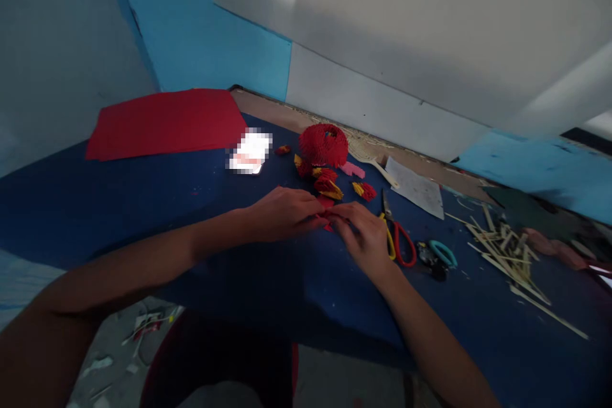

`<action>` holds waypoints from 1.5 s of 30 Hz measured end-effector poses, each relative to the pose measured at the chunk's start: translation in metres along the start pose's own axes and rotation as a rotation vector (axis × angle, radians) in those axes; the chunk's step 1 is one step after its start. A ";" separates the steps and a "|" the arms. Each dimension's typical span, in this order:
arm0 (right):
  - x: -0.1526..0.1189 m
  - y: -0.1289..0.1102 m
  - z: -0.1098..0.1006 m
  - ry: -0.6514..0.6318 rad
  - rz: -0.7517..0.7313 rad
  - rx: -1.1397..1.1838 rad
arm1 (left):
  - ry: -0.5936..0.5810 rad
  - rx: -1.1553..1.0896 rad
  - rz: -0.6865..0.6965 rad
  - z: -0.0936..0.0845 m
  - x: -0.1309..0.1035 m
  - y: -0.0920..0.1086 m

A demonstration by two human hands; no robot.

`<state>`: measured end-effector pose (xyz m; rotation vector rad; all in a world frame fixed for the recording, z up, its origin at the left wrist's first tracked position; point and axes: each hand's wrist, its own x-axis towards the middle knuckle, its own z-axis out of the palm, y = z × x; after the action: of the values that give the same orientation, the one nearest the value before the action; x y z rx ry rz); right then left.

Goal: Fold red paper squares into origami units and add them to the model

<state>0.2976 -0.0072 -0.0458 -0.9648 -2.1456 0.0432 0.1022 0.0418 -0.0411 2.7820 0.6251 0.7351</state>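
Observation:
My left hand (282,211) and my right hand (364,233) meet over the dark blue table (143,204), fingertips together on a small red folded paper piece (327,222). Both pinch it; most of the piece is hidden by the fingers. Just beyond lie several small red and yellow folded paper pieces (329,183). Behind those stands a round red paper model (324,143) built from such pieces.
A red paper sheet (167,121) lies at the far left. Scissors with red and yellow handles (396,239) sit right of my right hand, then small teal pliers (442,255) and several wooden sticks (507,252). A white paper (417,186) lies near the wall.

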 end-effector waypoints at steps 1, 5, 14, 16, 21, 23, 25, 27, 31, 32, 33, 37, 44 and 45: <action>0.000 0.000 0.000 0.002 -0.004 -0.003 | 0.015 0.032 0.022 0.001 0.000 0.000; -0.001 0.001 0.000 0.002 -0.015 -0.012 | 0.055 0.101 0.064 0.004 0.000 -0.002; -0.004 0.002 0.004 0.011 0.002 0.020 | 0.261 0.080 0.088 0.012 -0.002 -0.002; -0.004 0.002 0.004 0.010 0.004 0.028 | 0.289 0.041 0.077 0.013 -0.002 -0.002; -0.003 0.005 0.004 -0.021 0.017 0.041 | 0.274 -0.003 0.094 0.012 -0.001 -0.005; -0.003 0.007 0.003 -0.027 -0.005 0.052 | 0.259 0.003 0.079 0.013 0.000 -0.006; -0.003 0.008 0.004 -0.037 -0.019 0.056 | 0.239 0.003 0.058 0.014 -0.001 -0.007; -0.002 0.009 0.005 -0.037 -0.014 0.059 | 0.233 -0.004 0.038 0.015 -0.002 -0.007; -0.002 0.006 0.006 -0.028 -0.015 0.070 | 0.205 -0.045 -0.021 0.014 -0.003 -0.006; -0.001 0.006 0.006 -0.030 -0.020 0.068 | 0.178 -0.045 -0.044 0.013 -0.002 -0.006; 0.000 0.006 0.005 -0.034 -0.014 0.061 | 0.147 -0.035 -0.066 0.012 -0.002 -0.007; 0.004 0.020 -0.010 -0.083 0.163 -0.041 | 0.002 0.107 -0.131 0.009 -0.001 -0.015; 0.000 0.065 -0.044 -0.480 0.391 -0.080 | -0.186 0.157 -0.233 0.018 0.000 -0.024; -0.002 0.067 -0.046 -0.529 0.384 -0.053 | -0.199 0.163 -0.230 0.019 0.000 -0.025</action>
<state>0.3708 0.0272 -0.0367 -1.5167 -2.3967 0.4786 0.1034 0.0621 -0.0649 2.8125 0.9812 0.3711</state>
